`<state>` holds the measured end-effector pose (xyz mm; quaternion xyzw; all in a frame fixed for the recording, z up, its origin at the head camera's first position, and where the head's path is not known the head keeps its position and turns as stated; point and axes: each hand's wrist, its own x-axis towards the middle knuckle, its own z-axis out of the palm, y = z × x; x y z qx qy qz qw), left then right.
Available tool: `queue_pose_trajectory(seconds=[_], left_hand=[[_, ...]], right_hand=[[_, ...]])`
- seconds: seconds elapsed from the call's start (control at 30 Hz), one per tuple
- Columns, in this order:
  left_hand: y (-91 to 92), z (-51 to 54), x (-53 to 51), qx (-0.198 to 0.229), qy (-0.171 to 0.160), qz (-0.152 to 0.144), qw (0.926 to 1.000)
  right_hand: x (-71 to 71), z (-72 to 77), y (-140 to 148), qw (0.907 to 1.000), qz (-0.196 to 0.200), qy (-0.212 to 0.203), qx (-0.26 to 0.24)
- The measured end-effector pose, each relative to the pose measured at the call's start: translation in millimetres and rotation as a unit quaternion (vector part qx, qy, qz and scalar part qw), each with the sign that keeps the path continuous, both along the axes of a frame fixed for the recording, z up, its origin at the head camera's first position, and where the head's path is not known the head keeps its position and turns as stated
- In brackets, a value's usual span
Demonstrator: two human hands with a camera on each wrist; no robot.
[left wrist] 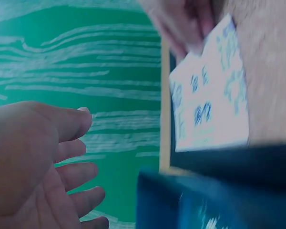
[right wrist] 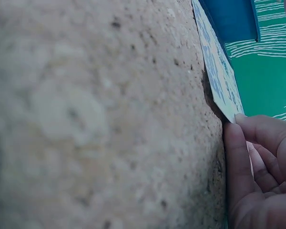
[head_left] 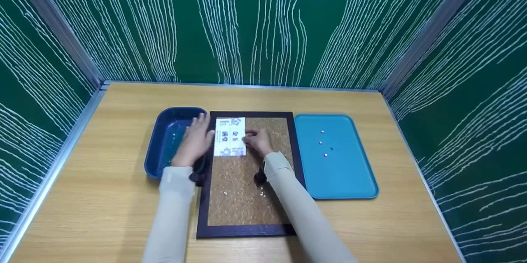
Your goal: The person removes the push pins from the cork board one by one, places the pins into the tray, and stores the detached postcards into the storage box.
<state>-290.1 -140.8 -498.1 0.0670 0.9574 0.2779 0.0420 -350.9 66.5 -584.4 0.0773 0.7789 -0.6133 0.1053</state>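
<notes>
A white card (head_left: 229,144) with purple print lies on the upper left of a dark-framed cork board (head_left: 239,197). My right hand (head_left: 258,141) pinches the card's right edge between thumb and forefinger; the right wrist view shows the pinched card (right wrist: 218,71) with that edge slightly off the cork. My left hand (head_left: 195,139) hovers over the right side of a dark blue bin (head_left: 150,160), beside the board's left frame. In the left wrist view the left hand (left wrist: 43,162) has its fingers extended and apart, with nothing between them.
To the right of the board, a turquoise tray (head_left: 341,176) holds several small pushpins (head_left: 325,155). Some small clear bits lie in the blue bin, and a few shiny specks show on the lower cork. Green panels with white lines (head_left: 263,28) enclose the wooden table (head_left: 103,139).
</notes>
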Motion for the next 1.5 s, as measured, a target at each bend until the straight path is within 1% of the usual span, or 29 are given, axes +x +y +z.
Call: queue_pose_trajectory(seconds=[0.17,0.3,0.43,0.57,0.73,0.83,0.97,1.1,1.2,1.3,1.5], left_hand=[[-33.5,7.7,9.9,0.009,0.019,0.027,0.9994],[-57.8,9.1,16.7,0.016,0.037,0.04,0.9984],[-80.6,4.8,23.5,0.033,0.047,0.048,0.9972],[-100.5,-1.3,32.3,0.062,0.032,0.07,0.9952],[-119.5,-10.5,42.3,0.1,0.012,0.106,0.9893],[-127.4,-18.4,46.7,0.118,-0.007,0.129,0.9846],[-132.8,-32.3,49.3,0.142,-0.026,0.148,0.9784],[-134.4,-47.4,49.9,0.153,-0.013,0.16,0.9751],[-134.7,-55.7,51.6,0.163,0.003,0.175,0.971],[-134.0,-59.2,52.6,0.183,0.006,0.191,0.9644],[-131.7,-63.4,52.5,0.233,0.008,0.218,0.9478]], right_hand=[[1.3,2.1,-0.6,0.9999,0.011,0.003,0.007],[2.6,3.5,0.2,0.9998,0.016,0.005,0.01],[3.1,2.8,1.3,0.9997,0.015,0.006,0.016],[3.2,2.1,1.6,0.9997,0.011,0.008,0.02],[4.4,2.8,1.6,0.9998,0.008,0.004,0.02],[4.6,2.6,1.8,0.9998,0.01,0.004,0.018],[4.6,1.8,2.7,0.9999,0.01,0.006,0.012],[4.7,1.9,2.5,0.9999,0.009,0.005,0.011],[6.4,2.4,2.0,0.9998,0.011,0.008,0.015],[7.9,2.4,3.0,0.9996,0.016,0.013,0.017],[8.8,2.4,6.0,0.9995,0.023,0.011,0.021]])
